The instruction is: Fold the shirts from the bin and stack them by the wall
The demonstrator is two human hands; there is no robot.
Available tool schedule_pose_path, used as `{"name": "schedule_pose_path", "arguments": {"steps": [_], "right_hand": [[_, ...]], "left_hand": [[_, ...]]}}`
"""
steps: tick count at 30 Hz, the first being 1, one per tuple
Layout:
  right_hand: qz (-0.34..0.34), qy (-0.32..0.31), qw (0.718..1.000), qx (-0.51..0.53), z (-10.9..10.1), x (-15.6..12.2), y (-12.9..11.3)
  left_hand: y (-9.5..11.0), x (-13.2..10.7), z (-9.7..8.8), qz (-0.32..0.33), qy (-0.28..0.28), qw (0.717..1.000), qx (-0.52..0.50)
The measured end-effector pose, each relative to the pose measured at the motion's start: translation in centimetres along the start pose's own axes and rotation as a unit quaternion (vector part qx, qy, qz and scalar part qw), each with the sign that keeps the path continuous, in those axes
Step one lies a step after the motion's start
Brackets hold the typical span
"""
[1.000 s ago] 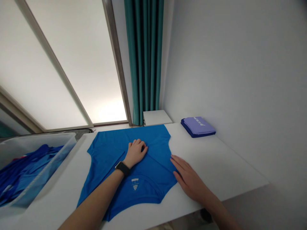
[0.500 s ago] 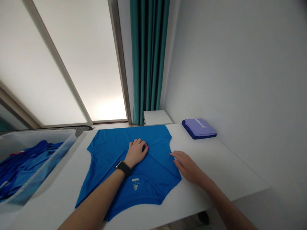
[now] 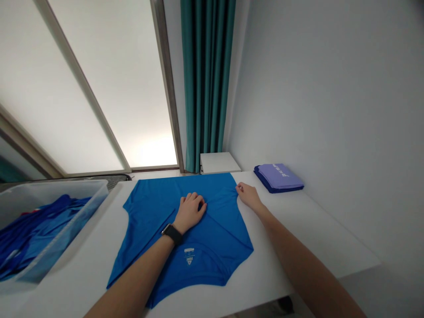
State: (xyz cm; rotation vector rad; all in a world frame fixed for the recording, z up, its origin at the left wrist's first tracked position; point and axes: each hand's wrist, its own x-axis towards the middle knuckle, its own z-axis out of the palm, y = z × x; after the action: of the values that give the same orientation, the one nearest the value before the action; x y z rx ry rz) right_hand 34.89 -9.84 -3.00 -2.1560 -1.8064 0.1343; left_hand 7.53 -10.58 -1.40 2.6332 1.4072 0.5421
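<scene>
The left hand [image 3: 190, 213] rests on the blue shirt [image 3: 220, 221]; the right hand [image 3: 249, 195] pinches it.

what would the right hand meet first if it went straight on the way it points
The shirt: the right hand points across it and seems to pinch its side edge, though depth is hard to judge.

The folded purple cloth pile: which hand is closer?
Right. The right hand is beside the pile, touching the blue fabric shirt; the left hand is farther away, on the shirt's middle.
</scene>
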Motion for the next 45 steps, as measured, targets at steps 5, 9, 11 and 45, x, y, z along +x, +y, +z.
{"name": "schedule_pose_path", "arguments": {"steps": [5,9,11,45], "right_hand": [[0.002,0.010,0.999,-0.036,0.4,-0.2,-0.1],[-0.004,0.014,0.998,-0.057,0.2,-0.5,-0.2],[-0.006,0.017,0.998,-0.060,0.2,-0.5,-0.2],[-0.087,-0.036,0.995,-0.024,0.7,-2.6,-0.7]], "left_hand": [[-0.2,0.0,0.2,0.005,0.002,1.000,0.004],[-0.2,-0.1,0.3,0.003,0.000,1.000,0.008],[-0.1,-0.1,0.2,0.002,-0.001,1.000,0.009],[0.2,-0.5,0.0,0.063,0.006,0.998,0.026]]}}
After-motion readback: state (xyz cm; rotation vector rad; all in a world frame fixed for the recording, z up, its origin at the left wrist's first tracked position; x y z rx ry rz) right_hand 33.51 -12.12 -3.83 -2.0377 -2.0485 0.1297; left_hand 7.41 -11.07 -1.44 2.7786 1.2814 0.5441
